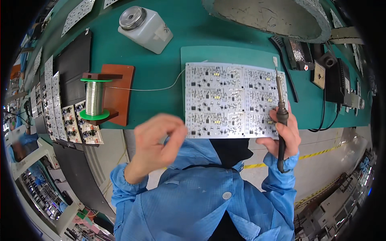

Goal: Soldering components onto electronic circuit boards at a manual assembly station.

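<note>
A white circuit board panel (pixel 215 100), dotted with small parts, lies at the near edge of the bench on a green mat (pixel 233 54). My right hand (pixel 291 132) holds a soldering iron (pixel 282 116), its tip pointing away from me over the board's right side. The thumb and fingers of that hand are also at the panel's near right corner. Close to the near left corner is my left hand (pixel 157 144), slightly blurred, with its fingers curled in; whatever is between them is hidden. Solder wire (pixel 155 90) runs from a green-ended spool (pixel 95 98) to the panel's left edge.
The spool sits on a brown stand (pixel 120 96). Behind it stands a white bottle (pixel 146 30) with a metal lid. A black-handled brush (pixel 287 68) and a black soldering station (pixel 339 82) are at right. A wide grey duct opening (pixel 269 16) overhangs the back. More boards (pixel 78 120) stand at left.
</note>
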`<state>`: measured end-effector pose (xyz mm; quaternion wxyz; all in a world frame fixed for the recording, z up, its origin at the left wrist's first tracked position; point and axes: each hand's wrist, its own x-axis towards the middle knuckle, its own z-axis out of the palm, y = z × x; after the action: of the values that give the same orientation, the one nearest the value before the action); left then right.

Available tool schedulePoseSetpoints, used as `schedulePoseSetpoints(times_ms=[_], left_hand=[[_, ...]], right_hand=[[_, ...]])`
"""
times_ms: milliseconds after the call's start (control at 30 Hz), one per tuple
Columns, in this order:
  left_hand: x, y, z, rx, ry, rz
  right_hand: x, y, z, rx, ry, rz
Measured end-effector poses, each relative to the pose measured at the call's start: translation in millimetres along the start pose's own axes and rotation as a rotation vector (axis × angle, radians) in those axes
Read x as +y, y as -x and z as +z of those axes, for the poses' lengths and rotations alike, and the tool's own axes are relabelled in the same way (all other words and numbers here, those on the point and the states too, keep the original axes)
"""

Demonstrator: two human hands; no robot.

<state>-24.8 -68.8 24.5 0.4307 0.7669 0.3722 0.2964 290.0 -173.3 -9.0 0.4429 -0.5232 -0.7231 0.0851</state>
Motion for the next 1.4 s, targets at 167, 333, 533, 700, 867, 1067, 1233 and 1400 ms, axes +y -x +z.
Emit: schedulePoseSetpoints(times_ms=[167,333,533,700,867,1067,1233,1400], left_hand=[[-29,-57,7,0.321,-0.414,0.194],[-42,-75,14,0.194,-0.382,0.036],[-45,-70,5,0.371,-0.290,0.045],[-31,-31,-3,0.347,0.032,-0.120],[-21,-10,-8,0.398,-0.029,-0.015],[-18,-5,1,0.260,-0.028,0.106],[-24,-6,12,0.246,-0.012,0.167],[-28,-4,11,0.248,0.017,0.199]], right_hand=[[14,-3,6,-0.047,0.065,-0.039],[15,-1,5,-0.074,0.107,-0.002],[10,0,9,-0.074,0.149,0.043],[0,-4,9,-0.074,0.242,0.099],[-22,-15,14,0.009,0.060,0.101],[-61,-45,34,0.074,-0.057,0.144],[-71,-58,44,-0.024,-0.047,0.038],[-73,-60,47,-0.047,-0.016,0.033]])
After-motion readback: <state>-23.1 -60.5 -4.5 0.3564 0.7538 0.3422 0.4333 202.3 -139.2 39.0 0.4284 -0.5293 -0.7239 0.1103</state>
